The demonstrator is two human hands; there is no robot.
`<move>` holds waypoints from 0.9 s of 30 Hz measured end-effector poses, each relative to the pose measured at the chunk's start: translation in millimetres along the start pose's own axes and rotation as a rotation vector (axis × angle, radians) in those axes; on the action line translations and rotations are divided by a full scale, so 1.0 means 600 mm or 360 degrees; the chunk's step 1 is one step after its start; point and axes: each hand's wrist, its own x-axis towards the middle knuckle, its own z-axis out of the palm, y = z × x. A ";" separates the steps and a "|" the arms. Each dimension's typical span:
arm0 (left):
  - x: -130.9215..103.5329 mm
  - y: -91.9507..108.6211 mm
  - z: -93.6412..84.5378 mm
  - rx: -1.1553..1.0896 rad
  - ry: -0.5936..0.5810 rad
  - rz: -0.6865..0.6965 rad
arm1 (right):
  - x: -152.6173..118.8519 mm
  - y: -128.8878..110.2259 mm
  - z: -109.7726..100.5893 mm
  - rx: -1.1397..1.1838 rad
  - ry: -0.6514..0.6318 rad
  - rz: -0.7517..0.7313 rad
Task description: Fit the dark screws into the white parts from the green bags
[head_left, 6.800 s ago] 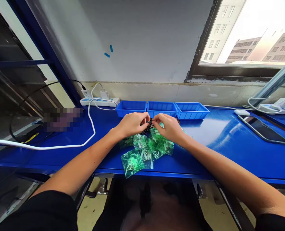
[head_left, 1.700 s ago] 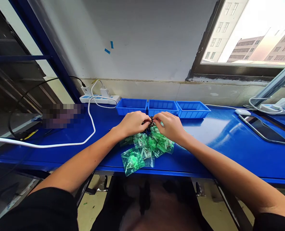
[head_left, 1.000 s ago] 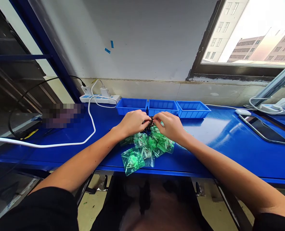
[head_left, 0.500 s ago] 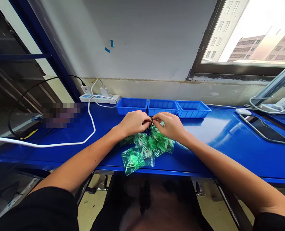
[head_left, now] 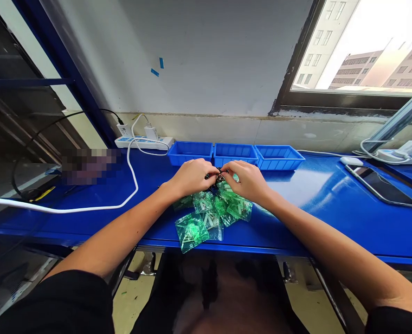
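Since the earlier frame the right hand (head_left: pixel 244 178) shifts slightly. It and the left hand (head_left: pixel 193 176) pinch closed, seemingly on a small dark piece (head_left: pixel 220 172) between their fingertips: probably light and stiff, best held by its ends, its long axis too small to tell. Nearer the body, green bags (head_left: pixel 192 232), likely soft and slippery, overlap on the worktop (head_left: pixel 317 197).

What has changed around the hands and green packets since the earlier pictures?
The head view dipped slightly, and the fingertips of the left hand edged nearer the right hand, above the small dark parts. Whether a piece was taken or let go is too small to tell. The green packets, blue bins and phone stayed put.
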 end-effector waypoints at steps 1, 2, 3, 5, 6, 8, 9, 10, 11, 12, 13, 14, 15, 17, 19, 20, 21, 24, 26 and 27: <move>0.000 0.000 0.000 -0.0007 -0.0007 -0.0014 | 0.000 0.001 0.000 0.0007 0.0003 -0.0013; 0.000 0.001 0.000 -0.0014 -0.0018 -0.0029 | 0.000 0.002 0.000 0.0016 0.0001 -0.0027; 0.000 0.002 0.000 -0.0024 -0.0029 -0.0042 | 0.000 0.003 0.000 0.0028 -0.0006 -0.0044; 0.001 0.003 0.000 -0.0058 -0.0034 -0.0074 | -0.001 0.005 0.001 0.0052 -0.0022 -0.0074; 0.001 0.003 0.000 -0.0084 -0.0028 -0.0094 | -0.001 0.006 0.001 0.0061 -0.0026 -0.0087; 0.002 0.003 0.000 -0.0138 -0.0006 -0.0140 | -0.001 0.007 0.002 0.0077 -0.0022 -0.0107; 0.002 0.003 0.000 -0.0157 0.0008 -0.0163 | -0.001 0.007 0.002 0.0080 -0.0016 -0.0111; 0.002 0.002 0.000 -0.0166 0.0023 -0.0183 | -0.001 0.007 0.002 0.0080 -0.0009 -0.0110; 0.002 0.002 0.000 -0.0168 0.0033 -0.0199 | -0.001 0.008 0.002 0.0078 -0.0003 -0.0108; 0.002 0.002 -0.001 -0.0167 0.0038 -0.0209 | -0.001 0.008 0.003 0.0072 0.0001 -0.0105; 0.002 0.003 -0.001 -0.0166 0.0036 -0.0213 | -0.001 0.008 0.003 0.0065 0.0001 -0.0103; 0.002 0.003 -0.002 -0.0166 0.0029 -0.0211 | -0.001 0.008 0.003 0.0058 -0.0003 -0.0103; 0.002 0.003 -0.002 -0.0167 0.0018 -0.0206 | -0.001 0.007 0.003 0.0052 -0.0012 -0.0105; 0.002 0.003 -0.001 -0.0184 0.0001 -0.0192 | -0.001 0.007 0.003 0.0042 -0.0029 -0.0105; 0.002 0.001 0.000 -0.0282 -0.0004 -0.0173 | -0.001 0.007 0.003 0.0038 -0.0031 -0.0097; 0.002 0.000 0.002 -0.0369 -0.0003 -0.0164 | -0.001 0.007 0.002 0.0039 -0.0024 -0.0093; 0.002 -0.002 0.003 -0.0467 0.0004 -0.0158 | 0.000 0.007 0.002 0.0041 -0.0013 -0.0090; 0.003 -0.006 0.005 -0.0676 0.0038 -0.0162 | 0.000 0.008 0.001 0.0048 0.0020 -0.0091; 0.003 -0.008 0.005 -0.0643 0.0056 -0.0179 | 0.000 0.008 0.001 0.0048 0.0026 -0.0101; 0.003 -0.008 0.005 -0.0592 0.0059 -0.0180 | 0.000 0.008 0.002 0.0048 0.0024 -0.0107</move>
